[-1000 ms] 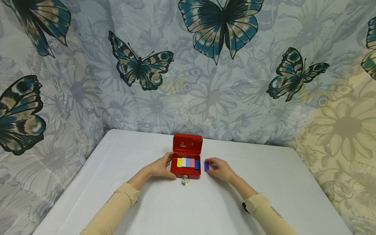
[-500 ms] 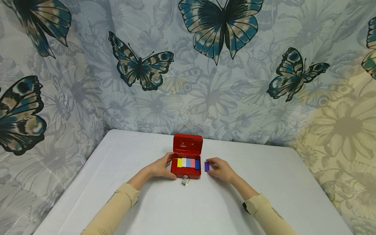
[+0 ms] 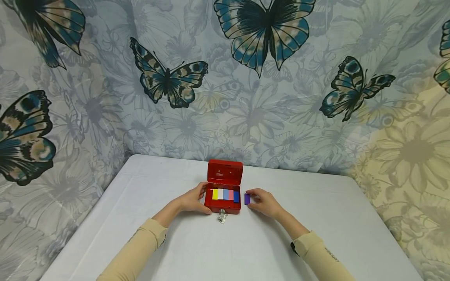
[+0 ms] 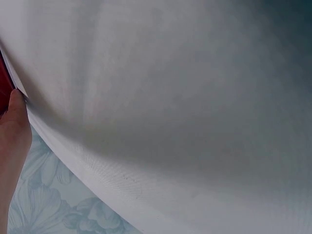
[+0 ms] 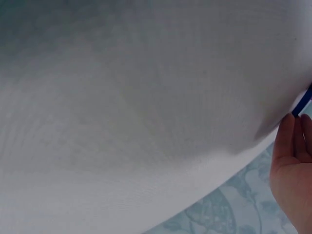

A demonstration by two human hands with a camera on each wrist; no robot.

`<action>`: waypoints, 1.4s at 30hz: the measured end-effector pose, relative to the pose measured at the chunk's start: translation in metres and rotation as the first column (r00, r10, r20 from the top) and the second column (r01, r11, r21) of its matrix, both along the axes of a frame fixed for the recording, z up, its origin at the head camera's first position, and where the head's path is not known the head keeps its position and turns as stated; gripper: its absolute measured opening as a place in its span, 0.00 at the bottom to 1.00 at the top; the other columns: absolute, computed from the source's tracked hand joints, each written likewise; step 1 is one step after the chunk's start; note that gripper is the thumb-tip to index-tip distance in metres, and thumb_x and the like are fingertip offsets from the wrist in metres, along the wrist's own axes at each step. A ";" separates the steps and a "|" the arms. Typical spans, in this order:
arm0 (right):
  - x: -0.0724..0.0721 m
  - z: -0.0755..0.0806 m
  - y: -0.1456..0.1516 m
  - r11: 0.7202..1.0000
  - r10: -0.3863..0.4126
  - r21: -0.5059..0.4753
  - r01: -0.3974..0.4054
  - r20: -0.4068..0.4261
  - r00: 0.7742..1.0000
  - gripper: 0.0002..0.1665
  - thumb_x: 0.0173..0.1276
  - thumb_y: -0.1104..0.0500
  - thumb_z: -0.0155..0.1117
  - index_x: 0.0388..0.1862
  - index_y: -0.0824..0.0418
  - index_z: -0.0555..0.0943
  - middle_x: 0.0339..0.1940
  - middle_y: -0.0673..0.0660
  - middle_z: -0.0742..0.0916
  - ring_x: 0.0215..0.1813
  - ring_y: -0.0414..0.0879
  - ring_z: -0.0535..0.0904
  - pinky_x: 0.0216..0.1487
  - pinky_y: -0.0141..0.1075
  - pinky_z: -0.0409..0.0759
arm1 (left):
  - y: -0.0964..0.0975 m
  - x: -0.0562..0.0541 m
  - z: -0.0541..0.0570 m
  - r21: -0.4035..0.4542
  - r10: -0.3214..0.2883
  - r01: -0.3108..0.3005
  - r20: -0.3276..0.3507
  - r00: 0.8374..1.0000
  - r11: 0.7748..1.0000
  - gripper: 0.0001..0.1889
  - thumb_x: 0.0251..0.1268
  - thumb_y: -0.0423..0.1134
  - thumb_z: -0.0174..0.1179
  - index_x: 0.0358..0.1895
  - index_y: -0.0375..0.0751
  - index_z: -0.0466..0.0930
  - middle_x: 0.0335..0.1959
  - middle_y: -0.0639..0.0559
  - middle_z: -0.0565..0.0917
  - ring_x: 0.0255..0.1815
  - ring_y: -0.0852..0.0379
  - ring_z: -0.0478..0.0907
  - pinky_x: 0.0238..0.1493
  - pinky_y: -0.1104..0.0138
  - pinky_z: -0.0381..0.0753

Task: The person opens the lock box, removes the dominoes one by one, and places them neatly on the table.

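Note:
A small red metal cash box (image 3: 215,208) stands on the table with its lid (image 3: 225,172) raised. Inside lies a row of coloured blocks: yellow (image 3: 215,194), white (image 3: 220,194), light blue (image 3: 225,194), pink (image 3: 230,194) and dark blue (image 3: 236,196). My left hand (image 3: 191,200) holds the box's left side, thumb at the front corner, fingers toward the back. Just right of the box, my right hand (image 3: 265,203) pinches a purple block (image 3: 247,199) between thumb and fingers. Only the block's dark edge (image 5: 303,101) shows in the right wrist view.
Silvery metal pieces, perhaps a lock with keys (image 3: 222,216), hang at the box's front. White cloth covers the table (image 3: 225,249). Behind it and at the sides hangs a butterfly-patterned curtain (image 3: 253,117).

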State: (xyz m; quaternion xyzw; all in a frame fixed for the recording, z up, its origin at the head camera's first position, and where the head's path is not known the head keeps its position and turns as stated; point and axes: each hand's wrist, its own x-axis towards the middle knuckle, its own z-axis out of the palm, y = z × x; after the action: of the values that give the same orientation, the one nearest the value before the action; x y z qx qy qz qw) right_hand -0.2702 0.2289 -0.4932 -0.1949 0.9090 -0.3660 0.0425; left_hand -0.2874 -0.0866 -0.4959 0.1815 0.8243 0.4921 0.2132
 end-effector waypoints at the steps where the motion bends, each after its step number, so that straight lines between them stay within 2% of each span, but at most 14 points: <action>1: 0.000 0.000 -0.001 1.000 -0.010 0.006 0.010 0.012 1.000 0.26 0.61 0.68 0.70 0.59 0.67 0.77 0.56 0.61 0.82 0.57 0.57 0.78 0.58 0.49 0.78 | 0.000 0.000 0.000 0.003 0.000 0.000 -0.001 1.000 1.000 0.54 0.46 0.37 0.77 0.74 0.37 0.48 0.73 0.39 0.60 0.74 0.42 0.58 0.71 0.55 0.62; 5: -0.001 0.001 -0.002 0.999 -0.029 0.016 0.029 0.027 0.999 0.27 0.61 0.67 0.70 0.59 0.65 0.77 0.56 0.60 0.82 0.57 0.56 0.77 0.58 0.48 0.78 | 0.000 0.000 0.000 0.011 -0.003 0.003 0.000 1.000 1.000 0.54 0.46 0.36 0.77 0.74 0.37 0.48 0.72 0.40 0.60 0.74 0.43 0.58 0.71 0.55 0.61; 20: 0.003 0.003 -0.001 1.000 -0.020 -0.011 0.020 0.017 1.000 0.28 0.60 0.67 0.71 0.60 0.67 0.76 0.56 0.61 0.82 0.56 0.56 0.77 0.58 0.50 0.78 | -0.001 -0.001 0.000 -0.005 -0.011 0.011 -0.005 1.000 1.000 0.55 0.46 0.37 0.77 0.75 0.37 0.47 0.73 0.40 0.60 0.74 0.43 0.58 0.71 0.56 0.62; 34: 0.000 0.002 0.001 0.999 -0.034 -0.033 0.035 0.032 0.999 0.27 0.61 0.66 0.70 0.60 0.67 0.77 0.56 0.61 0.82 0.56 0.56 0.77 0.58 0.49 0.79 | -0.001 -0.002 -0.003 -0.009 -0.010 0.010 -0.010 1.000 1.000 0.55 0.46 0.38 0.77 0.75 0.38 0.48 0.73 0.41 0.60 0.74 0.44 0.58 0.71 0.56 0.62; 42: -0.001 0.003 0.002 0.994 -0.056 -0.093 0.059 0.037 0.998 0.24 0.62 0.65 0.69 0.58 0.68 0.78 0.54 0.62 0.83 0.54 0.57 0.79 0.57 0.50 0.79 | -0.001 -0.001 -0.001 0.005 -0.004 0.004 -0.008 1.000 1.000 0.54 0.46 0.37 0.77 0.74 0.37 0.48 0.73 0.40 0.60 0.74 0.43 0.58 0.71 0.55 0.62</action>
State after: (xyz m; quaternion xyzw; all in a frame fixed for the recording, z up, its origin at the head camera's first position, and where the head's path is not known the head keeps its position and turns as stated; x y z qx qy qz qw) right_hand -0.2713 0.2308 -0.4898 -0.1641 0.8952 -0.4126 0.0383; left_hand -0.2882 -0.0872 -0.4967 0.1856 0.8234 0.4931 0.2106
